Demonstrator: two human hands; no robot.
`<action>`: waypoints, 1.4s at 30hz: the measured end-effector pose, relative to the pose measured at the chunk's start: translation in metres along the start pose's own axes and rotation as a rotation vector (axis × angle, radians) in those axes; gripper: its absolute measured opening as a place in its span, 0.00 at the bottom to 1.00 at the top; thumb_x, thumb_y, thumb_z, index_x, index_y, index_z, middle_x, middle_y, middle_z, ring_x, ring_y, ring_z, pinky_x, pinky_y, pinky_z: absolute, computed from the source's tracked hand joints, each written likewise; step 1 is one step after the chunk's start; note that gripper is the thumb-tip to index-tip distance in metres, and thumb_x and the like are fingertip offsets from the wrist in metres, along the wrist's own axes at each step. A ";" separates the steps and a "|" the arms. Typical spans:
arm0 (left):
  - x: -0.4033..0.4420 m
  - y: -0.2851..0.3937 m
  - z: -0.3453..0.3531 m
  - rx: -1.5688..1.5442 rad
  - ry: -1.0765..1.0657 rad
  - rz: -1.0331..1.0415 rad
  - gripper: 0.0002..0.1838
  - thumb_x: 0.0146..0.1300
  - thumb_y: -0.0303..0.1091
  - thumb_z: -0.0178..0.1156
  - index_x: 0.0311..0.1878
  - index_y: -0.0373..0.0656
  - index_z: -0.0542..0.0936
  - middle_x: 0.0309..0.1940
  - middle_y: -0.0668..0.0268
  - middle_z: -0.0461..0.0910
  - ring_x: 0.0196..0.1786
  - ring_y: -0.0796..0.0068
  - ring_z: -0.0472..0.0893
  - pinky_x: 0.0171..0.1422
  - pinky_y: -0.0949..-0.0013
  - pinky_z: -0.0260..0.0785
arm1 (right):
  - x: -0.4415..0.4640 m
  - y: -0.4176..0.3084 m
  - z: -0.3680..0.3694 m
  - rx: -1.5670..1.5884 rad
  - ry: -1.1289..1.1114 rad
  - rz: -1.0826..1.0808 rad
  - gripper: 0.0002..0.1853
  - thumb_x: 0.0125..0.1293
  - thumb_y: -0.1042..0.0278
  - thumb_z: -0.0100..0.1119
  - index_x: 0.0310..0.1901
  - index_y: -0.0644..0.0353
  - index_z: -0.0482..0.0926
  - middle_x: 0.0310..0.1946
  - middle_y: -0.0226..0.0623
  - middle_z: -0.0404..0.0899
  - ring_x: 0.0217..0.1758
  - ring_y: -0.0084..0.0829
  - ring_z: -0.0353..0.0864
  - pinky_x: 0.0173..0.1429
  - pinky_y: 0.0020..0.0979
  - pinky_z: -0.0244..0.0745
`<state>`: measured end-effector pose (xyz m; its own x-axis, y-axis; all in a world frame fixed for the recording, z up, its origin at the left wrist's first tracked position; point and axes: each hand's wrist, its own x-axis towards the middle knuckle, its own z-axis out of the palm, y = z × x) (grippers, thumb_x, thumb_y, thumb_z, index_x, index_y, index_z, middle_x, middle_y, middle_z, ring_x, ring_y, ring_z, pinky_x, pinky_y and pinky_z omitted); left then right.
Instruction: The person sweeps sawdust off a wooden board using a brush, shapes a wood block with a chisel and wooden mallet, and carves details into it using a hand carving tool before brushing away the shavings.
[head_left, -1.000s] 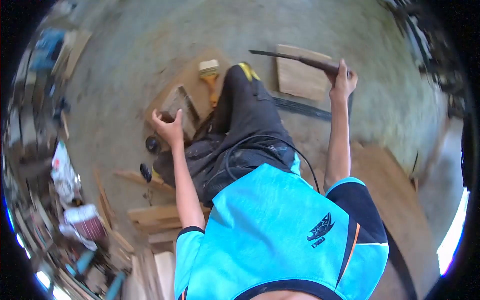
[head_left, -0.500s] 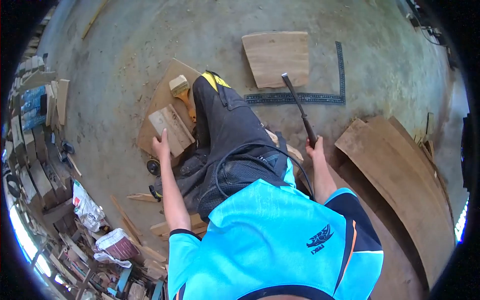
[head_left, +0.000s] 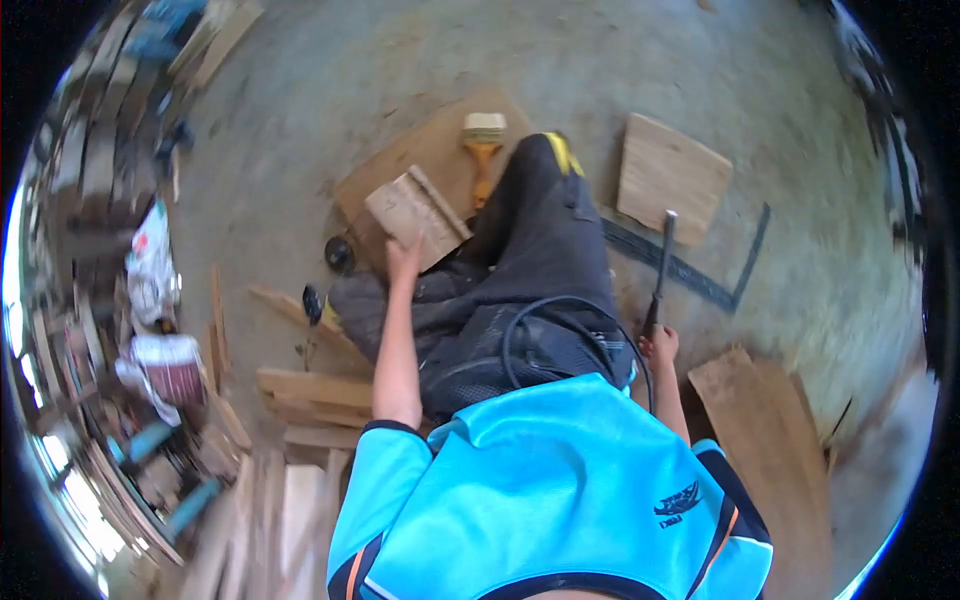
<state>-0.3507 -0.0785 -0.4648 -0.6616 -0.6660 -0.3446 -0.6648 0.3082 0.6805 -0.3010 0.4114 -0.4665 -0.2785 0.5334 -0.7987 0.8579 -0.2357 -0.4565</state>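
Observation:
My left hand (head_left: 404, 260) grips the lower edge of a pale wooden block (head_left: 418, 212) with a raised strip along one side. The block is over a flat brown board (head_left: 400, 160) on the floor, left of my bent knee. Beside it on the board lies a wide paintbrush (head_left: 482, 158) with an orange handle. In my right hand (head_left: 660, 346), closed round the dark handle, a long chisel (head_left: 665, 262) points away from me, its shiny tip near a four-sided wood piece (head_left: 672, 178). A dark L-shaped square (head_left: 690, 282) lies on the floor by that piece.
Large curved planks (head_left: 770, 430) lie at my right. Wood strips (head_left: 315, 390) lie to the left of my body. Stacked timber (head_left: 98, 150), a white sack (head_left: 150, 265) and a bucket-like container (head_left: 170, 370) line the left side. A small black wheel-like object (head_left: 339, 254) sits near the board.
My view has swung left, so the floor items appear farther right and turned. Both hands keep hold of the block and the chisel. The chisel now points more straight ahead.

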 end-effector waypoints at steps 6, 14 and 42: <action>-0.049 0.032 -0.022 0.231 -0.069 0.345 0.15 0.43 0.40 0.59 0.28 0.35 0.76 0.27 0.49 0.75 0.35 0.51 0.75 0.42 0.59 0.66 | -0.001 -0.047 0.027 -0.302 -0.354 -0.374 0.16 0.54 0.65 0.52 0.44 0.61 0.68 0.26 0.35 0.70 0.25 0.22 0.70 0.22 0.21 0.65; -0.197 0.012 -0.101 -0.519 0.564 0.216 0.08 0.55 0.28 0.51 0.38 0.38 0.74 0.35 0.57 0.75 0.41 0.61 0.75 0.45 0.67 0.66 | 0.042 -0.088 0.080 -0.890 -0.733 -0.771 0.17 0.55 0.65 0.51 0.45 0.63 0.69 0.31 0.37 0.72 0.27 0.24 0.71 0.28 0.23 0.67; -0.119 -0.186 -0.088 0.882 -0.209 -0.123 0.22 0.52 0.37 0.50 0.53 0.49 0.66 0.61 0.61 0.52 0.59 0.61 0.61 0.53 0.55 0.62 | -0.232 -0.087 0.186 -0.913 -1.336 -1.458 0.08 0.53 0.77 0.51 0.36 0.65 0.72 0.33 0.40 0.75 0.36 0.29 0.75 0.43 0.25 0.68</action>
<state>-0.1177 -0.1168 -0.4936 -0.5605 -0.6184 -0.5508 -0.7022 0.7075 -0.0799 -0.3914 0.1569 -0.3149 -0.4509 -0.8900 -0.0678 -0.3783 0.2594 -0.8886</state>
